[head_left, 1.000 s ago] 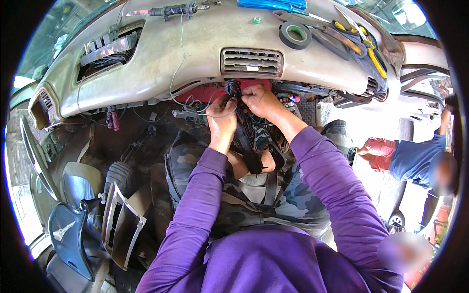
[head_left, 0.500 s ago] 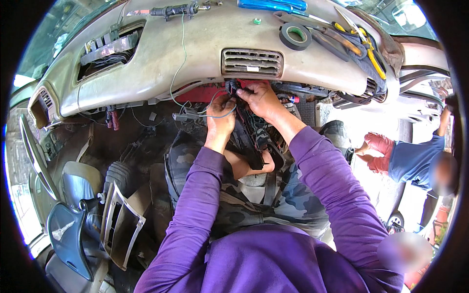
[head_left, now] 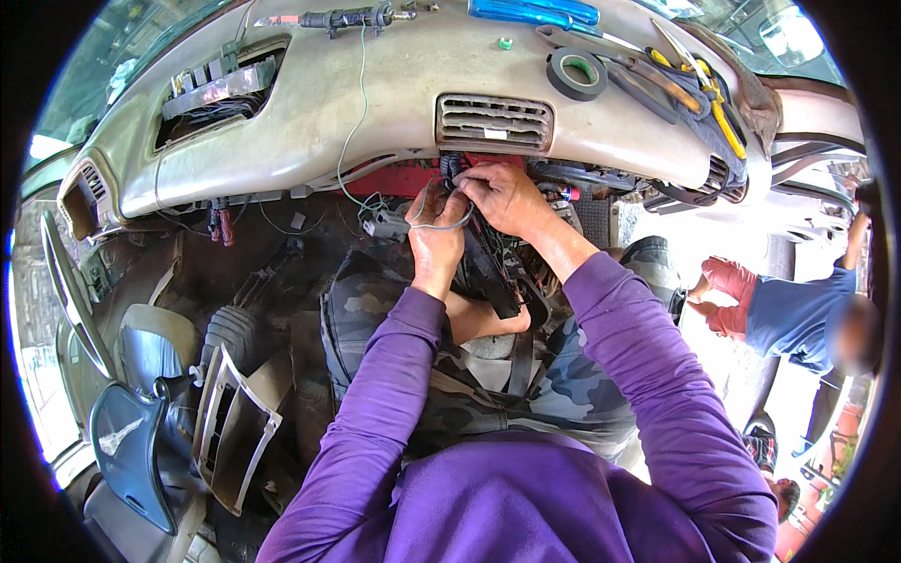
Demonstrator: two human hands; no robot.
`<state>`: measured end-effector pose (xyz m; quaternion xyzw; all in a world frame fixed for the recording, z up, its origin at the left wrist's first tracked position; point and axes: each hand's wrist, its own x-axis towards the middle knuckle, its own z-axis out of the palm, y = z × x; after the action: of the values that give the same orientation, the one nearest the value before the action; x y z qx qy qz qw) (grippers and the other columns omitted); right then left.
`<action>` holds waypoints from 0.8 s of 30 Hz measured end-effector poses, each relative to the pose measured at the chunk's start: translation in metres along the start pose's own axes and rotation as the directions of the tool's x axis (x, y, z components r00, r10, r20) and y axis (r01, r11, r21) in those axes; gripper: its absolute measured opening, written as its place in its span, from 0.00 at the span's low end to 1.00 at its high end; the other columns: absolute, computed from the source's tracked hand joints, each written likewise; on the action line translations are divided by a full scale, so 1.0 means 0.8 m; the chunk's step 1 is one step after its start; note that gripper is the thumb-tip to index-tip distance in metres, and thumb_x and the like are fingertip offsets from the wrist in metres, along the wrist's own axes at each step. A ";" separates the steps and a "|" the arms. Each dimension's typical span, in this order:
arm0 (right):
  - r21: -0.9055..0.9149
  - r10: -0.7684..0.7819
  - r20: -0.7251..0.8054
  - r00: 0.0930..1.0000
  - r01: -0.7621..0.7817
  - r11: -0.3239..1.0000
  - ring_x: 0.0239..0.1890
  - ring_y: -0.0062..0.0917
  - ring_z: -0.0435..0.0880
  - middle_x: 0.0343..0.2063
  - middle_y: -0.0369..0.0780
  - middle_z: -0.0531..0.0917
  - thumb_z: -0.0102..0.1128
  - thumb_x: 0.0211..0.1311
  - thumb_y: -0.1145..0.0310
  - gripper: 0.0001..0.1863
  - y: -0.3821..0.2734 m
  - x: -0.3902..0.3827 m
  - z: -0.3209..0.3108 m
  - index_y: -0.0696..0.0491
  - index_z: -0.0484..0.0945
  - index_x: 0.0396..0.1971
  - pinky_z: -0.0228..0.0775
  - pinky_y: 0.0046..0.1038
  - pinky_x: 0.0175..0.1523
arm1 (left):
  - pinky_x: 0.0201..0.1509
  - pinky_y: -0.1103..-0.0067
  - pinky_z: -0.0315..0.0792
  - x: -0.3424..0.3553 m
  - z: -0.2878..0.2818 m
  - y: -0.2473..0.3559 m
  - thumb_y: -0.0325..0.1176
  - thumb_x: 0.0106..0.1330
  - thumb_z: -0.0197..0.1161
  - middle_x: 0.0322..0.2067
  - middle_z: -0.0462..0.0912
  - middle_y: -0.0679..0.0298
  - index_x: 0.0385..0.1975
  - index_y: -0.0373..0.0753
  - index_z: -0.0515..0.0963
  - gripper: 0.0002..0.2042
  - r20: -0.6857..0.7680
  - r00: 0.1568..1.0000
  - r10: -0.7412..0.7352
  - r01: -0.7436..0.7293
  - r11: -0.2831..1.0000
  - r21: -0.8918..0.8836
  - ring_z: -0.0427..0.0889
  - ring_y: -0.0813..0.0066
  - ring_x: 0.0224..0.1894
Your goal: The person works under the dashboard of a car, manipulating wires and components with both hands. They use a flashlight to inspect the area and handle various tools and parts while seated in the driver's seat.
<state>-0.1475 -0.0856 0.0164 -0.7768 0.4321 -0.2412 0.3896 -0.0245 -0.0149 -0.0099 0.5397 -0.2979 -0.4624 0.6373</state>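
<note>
Both hands meet just under the dashboard's front edge, below the middle air vent [head_left: 496,123]. My left hand [head_left: 435,246] is closed, its thumb and fingers pinching thin wire [head_left: 434,226], which loops over the back of its fingers. Right beside it, my right hand [head_left: 511,199] is closed with its fingertips on the same spot; the exact grip is hidden between the fingers. A black wire bundle [head_left: 450,166] comes down from the dashboard behind the fingertips. To the left of my left hand hangs a pale connector [head_left: 386,224] with thin wires.
On the dashboard [head_left: 394,113] lie a black tape roll [head_left: 576,74], blue-handled tools [head_left: 535,11], yellow-handled pliers [head_left: 723,122] and a switch stalk [head_left: 347,17]. A green wire [head_left: 361,103] trails down from the stalk. A loose trim frame [head_left: 267,436] stands at left. Outside at right is another person [head_left: 798,305].
The view has shifted slightly, so the dashboard sits further right. My left hand has turned a little, and the wire loop hangs differently over it. Both hands stay together at the wire.
</note>
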 end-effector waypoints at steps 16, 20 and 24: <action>-0.213 -0.112 0.071 0.991 0.125 0.969 0.40 0.39 0.87 0.39 0.47 0.87 0.55 0.59 0.67 0.12 0.041 0.007 -0.002 0.56 0.86 0.33 0.80 0.35 0.48 | 0.24 0.80 0.67 -0.005 0.009 0.009 0.31 0.65 0.64 0.28 0.80 0.65 0.39 0.34 0.79 0.08 -0.187 0.972 -0.143 0.154 0.987 0.048 0.73 0.79 0.20; -0.288 -0.187 0.025 0.982 0.186 0.939 0.41 0.42 0.86 0.37 0.48 0.87 0.57 0.59 0.65 0.13 0.058 0.008 0.001 0.57 0.86 0.33 0.78 0.36 0.49 | 0.27 0.82 0.68 -0.007 0.013 0.011 0.28 0.63 0.66 0.30 0.82 0.65 0.41 0.32 0.79 0.10 -0.127 0.985 -0.121 0.135 0.985 0.105 0.73 0.82 0.24; 0.076 0.239 0.066 0.969 -0.244 0.967 0.41 0.33 0.85 0.36 0.48 0.87 0.59 0.62 0.65 0.15 0.021 0.008 -0.002 0.60 0.85 0.39 0.75 0.31 0.50 | 0.33 0.83 0.69 -0.003 -0.001 -0.008 0.27 0.62 0.66 0.31 0.82 0.65 0.42 0.30 0.80 0.11 -0.107 0.994 -0.008 0.027 0.983 0.180 0.75 0.81 0.28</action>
<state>-0.1536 -0.0970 0.0034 -0.7080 0.5018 -0.1878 0.4600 -0.0265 -0.0123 -0.0164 0.6218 -0.2998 -0.4098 0.5963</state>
